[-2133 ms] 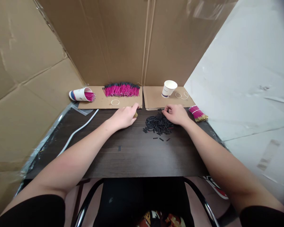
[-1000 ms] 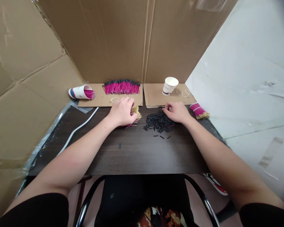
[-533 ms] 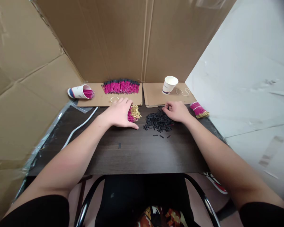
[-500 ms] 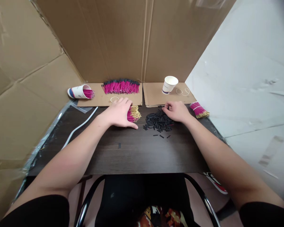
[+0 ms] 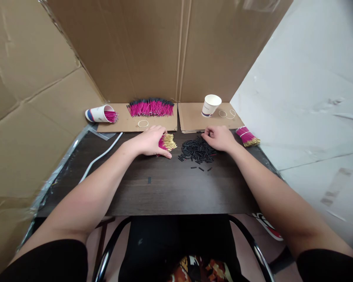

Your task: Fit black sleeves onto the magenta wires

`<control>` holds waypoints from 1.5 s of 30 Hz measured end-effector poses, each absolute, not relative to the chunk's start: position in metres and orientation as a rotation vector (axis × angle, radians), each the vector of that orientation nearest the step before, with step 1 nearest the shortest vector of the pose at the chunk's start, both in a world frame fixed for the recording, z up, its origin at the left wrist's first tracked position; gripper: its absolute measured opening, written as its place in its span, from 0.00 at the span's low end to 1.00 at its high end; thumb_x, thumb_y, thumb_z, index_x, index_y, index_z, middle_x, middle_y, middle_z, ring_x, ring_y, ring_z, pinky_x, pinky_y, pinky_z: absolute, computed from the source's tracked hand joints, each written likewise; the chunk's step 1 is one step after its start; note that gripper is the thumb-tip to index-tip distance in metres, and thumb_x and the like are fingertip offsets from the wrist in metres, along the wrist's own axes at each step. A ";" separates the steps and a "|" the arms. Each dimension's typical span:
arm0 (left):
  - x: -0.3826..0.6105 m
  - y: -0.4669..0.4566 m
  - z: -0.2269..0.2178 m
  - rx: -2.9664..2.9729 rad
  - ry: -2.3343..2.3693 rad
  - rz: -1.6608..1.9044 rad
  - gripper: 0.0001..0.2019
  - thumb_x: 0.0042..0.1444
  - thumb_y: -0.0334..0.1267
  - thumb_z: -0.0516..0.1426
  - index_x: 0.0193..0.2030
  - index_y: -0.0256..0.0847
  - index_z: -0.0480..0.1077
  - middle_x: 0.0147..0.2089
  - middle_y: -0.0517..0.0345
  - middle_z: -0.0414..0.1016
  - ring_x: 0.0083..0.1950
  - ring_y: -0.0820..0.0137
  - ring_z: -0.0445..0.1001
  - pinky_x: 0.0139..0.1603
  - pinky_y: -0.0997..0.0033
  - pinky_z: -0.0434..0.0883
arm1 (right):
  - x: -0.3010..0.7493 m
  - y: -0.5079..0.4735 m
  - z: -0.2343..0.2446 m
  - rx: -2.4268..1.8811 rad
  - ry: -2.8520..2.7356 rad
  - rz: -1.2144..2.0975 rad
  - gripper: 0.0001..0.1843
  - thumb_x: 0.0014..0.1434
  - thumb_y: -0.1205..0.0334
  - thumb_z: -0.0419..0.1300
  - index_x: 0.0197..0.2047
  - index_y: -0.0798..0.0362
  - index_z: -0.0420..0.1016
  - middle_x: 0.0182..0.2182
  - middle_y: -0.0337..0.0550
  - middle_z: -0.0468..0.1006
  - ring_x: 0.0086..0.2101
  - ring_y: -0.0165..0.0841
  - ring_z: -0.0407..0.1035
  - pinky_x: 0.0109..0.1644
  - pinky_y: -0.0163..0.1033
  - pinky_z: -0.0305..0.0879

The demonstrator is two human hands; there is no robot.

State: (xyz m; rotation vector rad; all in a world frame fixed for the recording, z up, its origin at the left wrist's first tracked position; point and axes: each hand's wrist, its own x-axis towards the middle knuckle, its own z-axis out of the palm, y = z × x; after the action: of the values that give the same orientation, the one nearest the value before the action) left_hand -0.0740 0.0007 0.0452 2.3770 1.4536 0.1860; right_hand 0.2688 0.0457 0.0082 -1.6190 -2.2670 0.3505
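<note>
Clasped between the thumb and fingers of the left hand, a bunch of pink wires lay with its gold ends toward 3 o'clock; how hard the squeeze was, I could not tell. Half a second earlier I had watched that hand spread wider; now its thumb had drawn in beside the bunch. I took this as tidying, since none of the gold ends in view wore a black cover.

Largest was the dark table, then the cardboard, bearing black-ended wires at the bunch's 11 o'clock. A pile of black tubes sat at its 3 o'clock. At the pile's 2 o'clock edge the right hand rested, fingers curled; I couldn't see whether they pinched a tube. Smaller still, a tied bundle lay at the pile's 3 o'clock.
</note>
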 end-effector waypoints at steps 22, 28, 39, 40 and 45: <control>-0.041 -0.032 0.069 2.327 1.262 -0.292 0.39 0.31 0.71 0.78 0.39 0.44 0.72 0.39 0.52 0.80 0.36 0.58 0.73 0.35 0.65 0.59 | 0.269 0.048 0.006 -1.635 -2.319 0.306 0.12 0.69 0.52 0.63 0.35 0.49 0.78 0.28 0.43 0.80 0.31 0.38 0.69 0.38 0.43 0.55; -0.025 -0.040 0.060 2.359 1.192 -0.128 0.38 0.31 0.70 0.78 0.38 0.44 0.73 0.37 0.54 0.79 0.37 0.58 0.73 0.37 0.66 0.58 | 0.268 0.048 0.008 -1.649 -2.341 0.294 0.13 0.70 0.52 0.62 0.35 0.49 0.79 0.29 0.44 0.81 0.32 0.39 0.70 0.38 0.43 0.56; 0.000 -0.056 0.042 2.368 1.156 0.131 0.37 0.38 0.69 0.78 0.40 0.44 0.73 0.42 0.55 0.82 0.41 0.59 0.76 0.39 0.66 0.61 | 0.266 0.044 0.012 -1.683 -2.398 0.183 0.12 0.71 0.52 0.62 0.39 0.49 0.81 0.34 0.47 0.84 0.37 0.43 0.74 0.40 0.43 0.59; 0.000 -0.056 0.042 2.359 1.163 0.149 0.37 0.38 0.69 0.78 0.40 0.44 0.73 0.43 0.55 0.82 0.42 0.59 0.77 0.40 0.66 0.61 | 0.266 0.043 0.013 -1.680 -2.397 0.154 0.12 0.71 0.52 0.62 0.40 0.49 0.81 0.35 0.48 0.84 0.37 0.43 0.74 0.40 0.43 0.59; 0.005 -0.058 0.038 2.326 1.179 0.234 0.37 0.39 0.69 0.78 0.42 0.43 0.74 0.45 0.54 0.83 0.45 0.57 0.79 0.42 0.64 0.65 | 0.264 0.028 0.032 -1.534 -2.356 0.123 0.10 0.69 0.54 0.63 0.41 0.51 0.80 0.29 0.44 0.78 0.31 0.38 0.67 0.39 0.43 0.56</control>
State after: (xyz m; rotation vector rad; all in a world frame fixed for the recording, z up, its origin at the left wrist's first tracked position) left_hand 0.0045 -0.0576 0.0378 2.3255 1.1794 0.2340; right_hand 0.2638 0.0281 0.0317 -1.5343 -2.3557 0.1227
